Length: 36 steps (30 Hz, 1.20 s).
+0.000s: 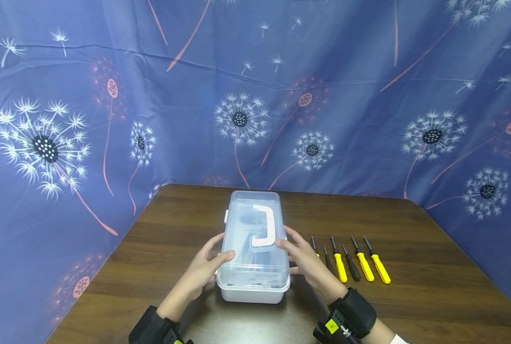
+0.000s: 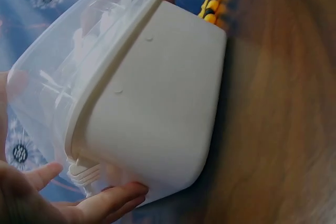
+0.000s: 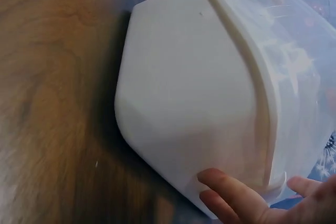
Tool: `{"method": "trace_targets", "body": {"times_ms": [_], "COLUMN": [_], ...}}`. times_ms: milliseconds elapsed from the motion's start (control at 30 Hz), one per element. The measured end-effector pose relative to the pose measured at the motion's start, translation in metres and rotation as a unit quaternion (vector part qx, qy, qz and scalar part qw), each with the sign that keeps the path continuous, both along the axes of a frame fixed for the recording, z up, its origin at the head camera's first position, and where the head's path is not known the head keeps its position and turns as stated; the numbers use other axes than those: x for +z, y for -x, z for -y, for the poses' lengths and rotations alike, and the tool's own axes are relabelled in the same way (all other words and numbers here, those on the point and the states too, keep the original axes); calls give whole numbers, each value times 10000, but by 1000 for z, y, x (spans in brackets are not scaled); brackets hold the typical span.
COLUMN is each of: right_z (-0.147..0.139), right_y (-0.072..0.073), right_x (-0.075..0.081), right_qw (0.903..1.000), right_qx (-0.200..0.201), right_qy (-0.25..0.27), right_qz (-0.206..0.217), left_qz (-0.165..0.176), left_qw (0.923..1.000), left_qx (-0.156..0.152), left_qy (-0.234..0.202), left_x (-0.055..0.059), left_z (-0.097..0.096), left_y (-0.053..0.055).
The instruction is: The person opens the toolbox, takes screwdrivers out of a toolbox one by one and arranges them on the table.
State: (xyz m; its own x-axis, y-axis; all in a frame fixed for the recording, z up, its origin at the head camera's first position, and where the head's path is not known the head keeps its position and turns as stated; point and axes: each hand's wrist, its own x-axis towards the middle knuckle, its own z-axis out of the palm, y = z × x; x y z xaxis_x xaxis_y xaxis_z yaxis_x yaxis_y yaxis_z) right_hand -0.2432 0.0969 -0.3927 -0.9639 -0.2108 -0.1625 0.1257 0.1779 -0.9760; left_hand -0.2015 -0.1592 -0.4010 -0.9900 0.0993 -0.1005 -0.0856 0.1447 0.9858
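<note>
A plastic storage box stands on the table, with a white base, a clear lid and a white handle on top. The lid is down on the base. My left hand holds the near left side, its thumb on the lid and its fingers by the wall and a side latch. From the right, my right hand grips the box, with the thumb near the handle and the other fingers against the wall. What lies inside is blurred by the lid.
Right of the box, several screwdrivers lie in a row on the brown wooden table; some have yellow handles, others black handles. A blue dandelion-print cloth hangs behind the table.
</note>
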Motion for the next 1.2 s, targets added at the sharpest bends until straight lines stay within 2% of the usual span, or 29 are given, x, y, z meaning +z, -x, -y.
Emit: {"method": "trace_targets", "body": {"times_ms": [233, 467, 633, 900, 1200], "right_z": [19, 34, 48, 69, 96], "right_y": [11, 25, 28, 38, 49], "right_x": [-3, -7, -6, -11, -9], "right_qw": [9998, 9997, 9997, 9992, 9981], "right_qx": [-15, -75, -107, -184, -226], "right_qy": [-126, -110, -70, 209, 512], "right_qz": [-170, -209, -211, -280, -262], "left_qz": [9, 74, 111, 130, 181], "left_qw": [9999, 9999, 9999, 9996, 9993], "left_qx": [154, 64, -6, -255, -314], "left_qy": [-43, -23, 31, -26, -47], "left_x": [1, 4, 1, 2, 3], "left_z": [19, 36, 50, 70, 95], "left_y": [10, 19, 29, 36, 49]}}
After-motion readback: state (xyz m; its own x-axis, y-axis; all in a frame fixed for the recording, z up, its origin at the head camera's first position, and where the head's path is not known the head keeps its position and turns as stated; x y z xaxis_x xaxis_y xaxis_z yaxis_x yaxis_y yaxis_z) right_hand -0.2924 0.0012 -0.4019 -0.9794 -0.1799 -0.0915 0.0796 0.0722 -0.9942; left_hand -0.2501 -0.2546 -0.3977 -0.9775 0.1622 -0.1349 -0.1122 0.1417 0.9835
